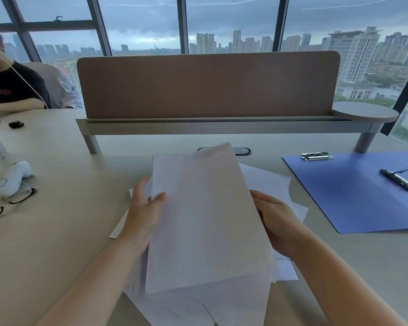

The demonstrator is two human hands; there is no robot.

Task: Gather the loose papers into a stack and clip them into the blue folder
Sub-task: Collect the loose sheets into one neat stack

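A stack of white papers point(205, 220) is held tilted above the desk between both hands. My left hand point(144, 208) grips its left edge, thumb on the front sheet. My right hand point(276, 222) holds the right edge, its fingers hidden behind the sheets. More loose papers point(266, 182) lie spread on the desk beneath and around the stack. The blue folder point(353, 194) lies open flat at the right, with a silver clip point(316, 156) at its top edge and a black clip point(399, 181) near its middle.
A brown desk divider point(207, 85) on a raised shelf runs across the back. Glasses point(10, 203) and a white device point(14, 177) lie at the left. Another person point(7, 85) sits at the far left. A cable port point(242, 151) sits behind the papers.
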